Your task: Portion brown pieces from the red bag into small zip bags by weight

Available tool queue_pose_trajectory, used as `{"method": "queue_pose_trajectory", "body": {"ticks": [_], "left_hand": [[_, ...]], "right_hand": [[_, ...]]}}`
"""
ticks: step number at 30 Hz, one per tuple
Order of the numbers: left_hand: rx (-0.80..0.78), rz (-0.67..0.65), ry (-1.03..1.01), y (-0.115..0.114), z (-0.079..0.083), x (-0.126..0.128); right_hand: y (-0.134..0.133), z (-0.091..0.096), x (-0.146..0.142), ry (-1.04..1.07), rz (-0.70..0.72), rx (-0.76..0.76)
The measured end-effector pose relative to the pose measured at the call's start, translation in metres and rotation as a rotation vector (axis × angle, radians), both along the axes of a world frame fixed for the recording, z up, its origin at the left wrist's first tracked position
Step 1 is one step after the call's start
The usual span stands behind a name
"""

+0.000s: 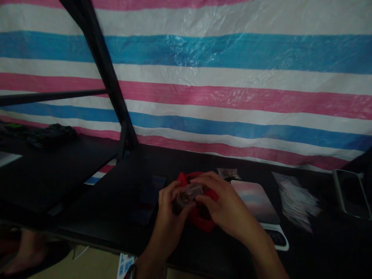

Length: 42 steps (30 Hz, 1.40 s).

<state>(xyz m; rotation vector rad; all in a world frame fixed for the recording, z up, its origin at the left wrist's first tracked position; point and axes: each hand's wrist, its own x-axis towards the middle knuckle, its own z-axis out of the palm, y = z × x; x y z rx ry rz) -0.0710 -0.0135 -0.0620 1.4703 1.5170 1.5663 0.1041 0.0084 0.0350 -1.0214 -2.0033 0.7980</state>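
**Small-piece handling in mid-course: both grips occupied**

Head view. We look forward and down at the black, flat-topped bench, where the person's two bare hands meet above a red, rounded, looped object of uncertain material. The left hand grasps a small, round, dark-sided container with a clear upper part and something golden inside; the right hand pinches a small, clear plastic piece just beside it.

As to progress, we judge the work to be under way and unfinished: container and clear piece are both held up between the hands, and neither has been set down. Whether the two are joined or apart we cannot tell, the light being dim and the parts small. Nor can we tell how much remains.

As to pose, we note that both forearms rise from the lower edge and converge. The left hand curls around the container's outer side, thumb towards us; the right arches over from the other side, its fingers bent down to the clear piece and its thumb beneath. To the right lie a pale pink, round-cornered flat box and a stack of clear plastic bags.
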Motion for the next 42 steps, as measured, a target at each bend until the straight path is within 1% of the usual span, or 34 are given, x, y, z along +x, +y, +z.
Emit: {"method": "queue_pose_trajectory", "body": {"ticks": [3, 6, 8, 10, 11, 13, 15, 17, 18, 21, 23, 25, 27, 29, 30, 32, 34, 35, 37, 39, 42], "left_hand": [[-0.002, 0.089, 0.089, -0.002, 0.006, -0.001], [0.022, 0.145, 0.177, -0.004, 0.008, -0.001], [0.035, 0.172, 0.21, -0.006, 0.008, -0.001], [0.066, 0.209, 0.213, -0.008, 0.006, -0.002], [0.095, 0.227, 0.202, -0.008, 0.005, -0.002], [0.155, 0.25, 0.174, -0.009, 0.003, -0.001], [0.187, 0.256, 0.166, -0.01, 0.0, 0.001], [0.184, 0.22, 0.189, -0.01, -0.003, 0.004], [0.175, 0.191, 0.204, -0.011, -0.004, 0.006], [0.155, 0.121, 0.216, -0.014, -0.004, 0.013], [0.156, 0.083, 0.183, -0.016, 0.0, 0.016], [0.158, 0.038, 0.079, -0.017, 0.007, 0.019], [0.148, 0.001, -0.083, -0.016, 0.016, 0.02], [0.122, -0.049, -0.205, -0.012, 0.024, 0.022], [0.112, -0.067, -0.232, -0.009, 0.026, 0.022], [0.123, -0.052, -0.228, -0.005, 0.029, 0.024], [0.173, 0.001, -0.157, -0.003, 0.029, 0.027], [0.194, 0.006, -0.115, -0.003, 0.029, 0.028], [0.195, -0.042, -0.073, -0.003, 0.029, 0.032], [0.135, -0.07, -0.142, -0.004, 0.029, 0.036], [0.032, -0.008, -0.299, -0.005, 0.031, 0.04]], "right_hand": [[0.006, -0.005, 0.004, 0.008, -0.072, 0.006], [0.016, -0.017, 0.007, -0.066, -0.154, 0.005], [0.02, -0.027, 0.006, -0.148, -0.171, -0.004], [0.02, -0.032, 0.004, -0.182, -0.158, 0.009], [0.018, -0.031, 0.003, -0.165, -0.145, 0.018], [0.01, -0.024, -0.002, -0.073, -0.098, -0.001], [-0.002, -0.012, -0.007, 0.019, -0.014, -0.093], [-0.012, -0.003, -0.012, 0.047, 0.053, -0.176], [-0.014, -0.001, -0.014, 0.045, 0.062, -0.193], [-0.014, -0.003, -0.017, 0.059, 0.027, -0.176], [-0.009, -0.006, -0.014, 0.112, -0.004, -0.154], [-0.005, -0.006, -0.007, 0.168, -0.048, -0.119], [-0.002, -0.004, 0.002, 0.22, -0.103, -0.093], [-0.003, -0.001, 0.011, 0.248, -0.114, -0.084], [-0.004, 0.0, 0.015, 0.244, -0.101, -0.075], [-0.006, 0.001, 0.02, 0.192, -0.085, -0.025], [-0.01, 0.001, 0.022, 0.118, -0.098, 0.03], [-0.011, 0.001, 0.022, 0.09, -0.102, 0.042], [-0.015, 0.001, 0.022, 0.066, -0.098, 0.051], [-0.017, 0.001, 0.023, 0.063, -0.127, 0.067], [-0.016, 0.0, 0.024, 0.076, -0.215, 0.077]]}}
